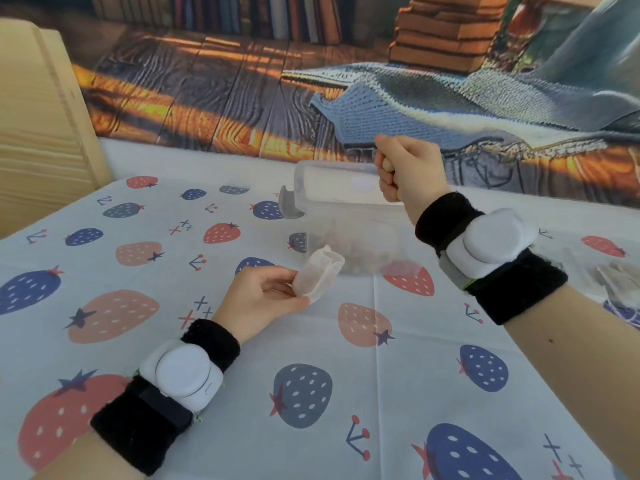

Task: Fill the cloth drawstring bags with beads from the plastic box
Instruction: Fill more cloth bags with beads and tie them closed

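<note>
Pinched between thumb and curled fingers, a small cloth drawstring bag (318, 274) sits in the grip of the left hand (264, 299), just above the table (346, 393). The bag's long axis runs from about 7 o'clock to 1 o'clock, its open mouth toward 1 o'clock, facing the plastic box (346, 230). What the bag holds cannot be told.

At 1 o'clock from the left hand, the right hand (408, 171) is raised with its fingers curled into a closed fist; whether anything is inside that grip cannot be told. It hangs over the far right part of the box.

The clear box rests on the table between the two hands and a little farther away, its long axis roughly from 9 to 3 o'clock. A brownish heap of beads (360, 247) lies in it, blurred through the wall. Its clear lid (332, 183) stands up at the far side, with a grey latch flap (289, 204) hanging at the 9 o'clock end.

More pale cloth bags (620, 282) lie on the table at the 3 o'clock edge of the view, well apart from the box. Both forearms carry black wristbands with white devices (181, 372). A strawberry-printed cloth covers the table, and a printed backdrop (242, 81) of books and a blanket hangs behind it.
</note>
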